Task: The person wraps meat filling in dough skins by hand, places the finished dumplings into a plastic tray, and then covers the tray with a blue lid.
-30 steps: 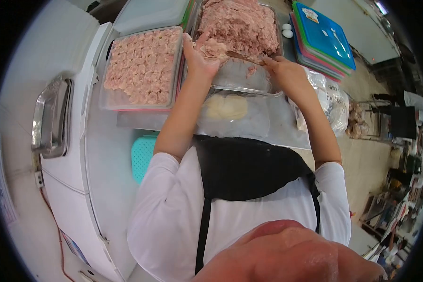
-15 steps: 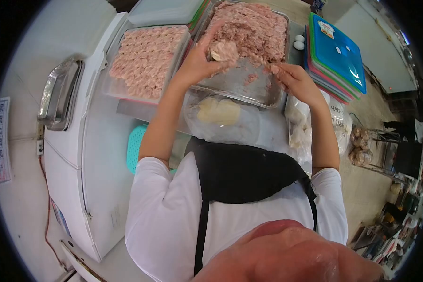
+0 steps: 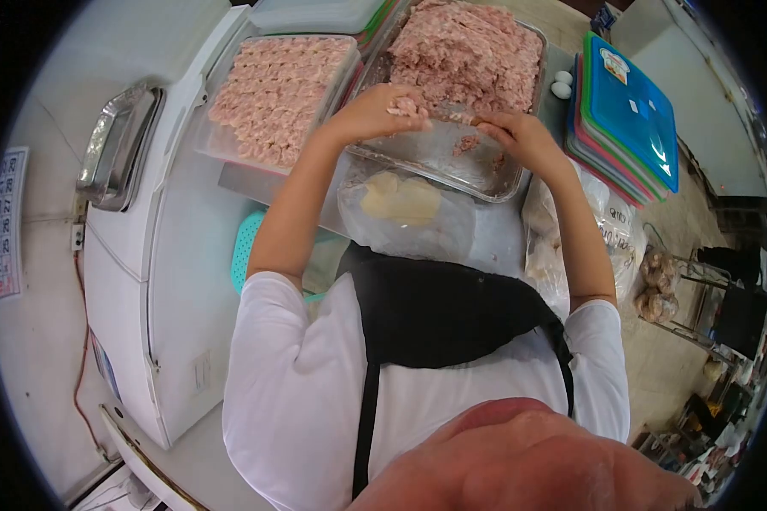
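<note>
My left hand (image 3: 383, 115) is curled around a small meat-filled dumpling (image 3: 407, 107), above the near left part of a metal tray (image 3: 435, 153). A large heap of pinkish ground meat (image 3: 469, 51) fills the tray's far part, with smears on its bare near part. My right hand (image 3: 520, 140) is over the tray's right side, fingers pinched near the meat's lower edge. A thin, meat-smeared thing seems to extend from those fingers, too small to make out. Pale round wrappers (image 3: 400, 200) lie in clear plastic in front of the tray.
At left, a plastic container (image 3: 209, 140) holds tight rows of dumplings. Two white eggs (image 3: 561, 90) sit beside stacked lidded containers (image 3: 631, 111) at right. Plastic bags (image 3: 547, 230) lie by my right forearm. A turquoise basket (image 3: 245, 247) is below my left forearm.
My left hand's fingers have closed further around the dumpling, and its pale wrapper shows less. My right hand has moved slightly left relative to the tray. The view has shifted a little.
</note>
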